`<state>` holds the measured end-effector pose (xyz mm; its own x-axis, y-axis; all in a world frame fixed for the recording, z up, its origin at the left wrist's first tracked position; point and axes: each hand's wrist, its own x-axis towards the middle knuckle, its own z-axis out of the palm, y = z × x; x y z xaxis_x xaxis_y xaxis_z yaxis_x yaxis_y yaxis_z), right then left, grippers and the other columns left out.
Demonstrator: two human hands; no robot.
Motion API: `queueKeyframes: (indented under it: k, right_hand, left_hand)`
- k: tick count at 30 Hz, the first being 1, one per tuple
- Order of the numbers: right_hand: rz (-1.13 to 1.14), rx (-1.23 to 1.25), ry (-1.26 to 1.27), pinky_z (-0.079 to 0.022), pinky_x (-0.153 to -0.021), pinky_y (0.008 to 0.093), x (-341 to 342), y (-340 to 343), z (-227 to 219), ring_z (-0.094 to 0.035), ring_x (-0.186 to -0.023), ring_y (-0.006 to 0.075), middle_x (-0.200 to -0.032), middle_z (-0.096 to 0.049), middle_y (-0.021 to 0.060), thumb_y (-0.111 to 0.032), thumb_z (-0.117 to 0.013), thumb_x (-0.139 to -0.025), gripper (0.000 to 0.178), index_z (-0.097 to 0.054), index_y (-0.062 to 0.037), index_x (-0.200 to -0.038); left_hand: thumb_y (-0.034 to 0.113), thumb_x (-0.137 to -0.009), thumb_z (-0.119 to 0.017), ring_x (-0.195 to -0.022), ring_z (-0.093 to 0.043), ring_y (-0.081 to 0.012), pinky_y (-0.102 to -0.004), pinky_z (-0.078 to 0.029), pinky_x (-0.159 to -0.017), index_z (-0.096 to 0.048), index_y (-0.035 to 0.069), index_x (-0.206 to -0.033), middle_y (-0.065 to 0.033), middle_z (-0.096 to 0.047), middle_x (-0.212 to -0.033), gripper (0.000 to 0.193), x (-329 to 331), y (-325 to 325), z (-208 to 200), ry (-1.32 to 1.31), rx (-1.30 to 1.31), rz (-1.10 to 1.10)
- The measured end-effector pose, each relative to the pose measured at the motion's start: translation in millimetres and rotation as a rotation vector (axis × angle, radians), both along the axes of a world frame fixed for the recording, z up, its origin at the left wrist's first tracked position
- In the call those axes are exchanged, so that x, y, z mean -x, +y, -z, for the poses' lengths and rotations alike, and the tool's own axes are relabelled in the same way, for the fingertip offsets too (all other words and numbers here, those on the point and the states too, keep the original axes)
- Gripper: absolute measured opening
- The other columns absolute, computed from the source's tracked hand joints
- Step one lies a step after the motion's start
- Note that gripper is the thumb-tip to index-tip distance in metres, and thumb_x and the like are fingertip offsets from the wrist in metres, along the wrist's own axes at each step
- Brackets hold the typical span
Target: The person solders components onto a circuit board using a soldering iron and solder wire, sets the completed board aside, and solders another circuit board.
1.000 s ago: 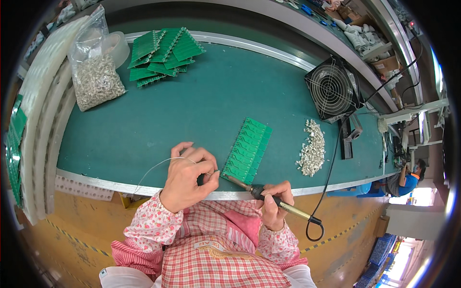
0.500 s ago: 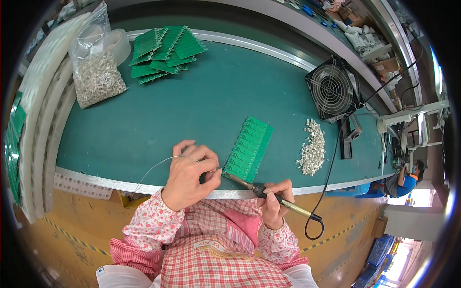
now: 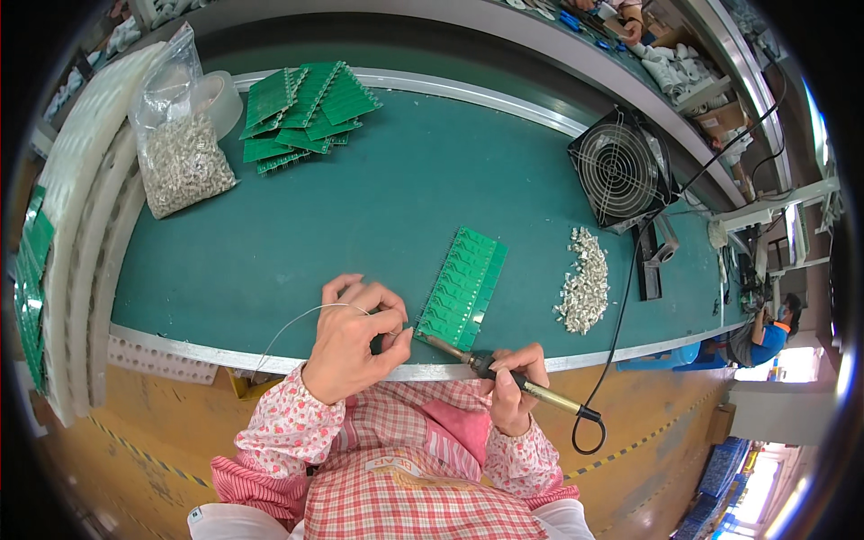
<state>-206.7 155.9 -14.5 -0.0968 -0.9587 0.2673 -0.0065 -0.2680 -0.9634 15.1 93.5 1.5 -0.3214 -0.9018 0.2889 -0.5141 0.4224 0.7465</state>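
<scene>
A green circuit board (image 3: 462, 286) lies on the teal mat near the table's front edge. My right hand (image 3: 516, 385) grips a soldering iron (image 3: 531, 389) by its handle, its tip at the board's near left corner. Just left of that corner, my left hand (image 3: 358, 337) is closed on a thin solder wire (image 3: 292, 324). The wire loops over the back of the hand and trails down toward the left sleeve. Where the wire meets the iron's tip is too small to make out.
Loose white connectors (image 3: 585, 283) lie right of the board. Behind them stand a black fan (image 3: 621, 171) and an iron stand (image 3: 650, 265). At the back left are stacked green boards (image 3: 310, 108) and a bag of connectors (image 3: 180, 157). The iron's cord (image 3: 616, 333) hangs at the right.
The view has shifted slightly. Both hands stay by the board's near left corner, with the iron's tip still there. A person's hand now shows at the shelf at the top right.
</scene>
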Motion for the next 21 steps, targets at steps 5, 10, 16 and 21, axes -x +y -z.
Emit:
queueKeyframes:
  k: [5, 10, 16, 21]
  right_hand:
    - [0.052, -0.036, 0.007, -0.035, -0.045, 0.0247, -1.2, 0.1, 0.1, -0.042, -0.042, 0.0096, -0.056, -0.048, 0.0047, -0.020, -0.054, -0.091, 0.021, -0.045, -0.0006, -0.089]
    - [0.009, 0.020, -0.122, -0.042, -0.046, 0.0228, 4.4, 1.4, 8.0, -0.053, -0.051, 0.0092, -0.069, -0.058, 0.0091, -0.011, -0.056, -0.093, 0.014, -0.049, 0.0011, -0.094]
    - [-0.001, -0.064, -0.037, -0.048, -0.050, 0.0235, 6.0, 4.7, 6.1, -0.060, -0.055, 0.0107, -0.073, -0.061, 0.0101, -0.010, -0.059, -0.093, 0.014, -0.051, 0.0014, -0.094]
    - [-0.026, -0.078, -0.033, -0.050, -0.052, 0.0235, 9.0, 4.4, 7.3, -0.062, -0.056, 0.0110, -0.076, -0.062, 0.0105, -0.009, -0.059, -0.092, 0.012, -0.051, 0.0015, -0.094]
  left_hand:
    - [0.007, -0.072, -0.071, -0.077, -0.060, -0.0205, -0.0457, -0.034, -0.103, -0.055, 0.006, -0.062, -0.0007, -0.063, -0.083, 0.019, -0.2, 0.4, 3.3, 0.057, -0.011, -0.040]
    - [0.007, -0.073, -0.071, -0.078, -0.060, -0.0206, -0.0453, -0.035, -0.102, -0.056, 0.006, -0.063, -0.0007, -0.063, -0.083, 0.018, 0.6, 0.1, 2.1, 0.039, -0.007, -0.034]
    - [0.008, -0.073, -0.072, -0.078, -0.059, -0.0202, -0.0451, -0.035, -0.101, -0.057, 0.006, -0.063, -0.0005, -0.063, -0.083, 0.018, 2.7, -0.2, 0.2, -0.007, 0.012, -0.027]
    - [0.009, -0.073, -0.072, -0.077, -0.059, -0.0206, -0.0453, -0.035, -0.101, -0.058, 0.006, -0.064, -0.0006, -0.063, -0.084, 0.017, 2.9, -0.4, 1.8, -0.016, 0.016, -0.018]
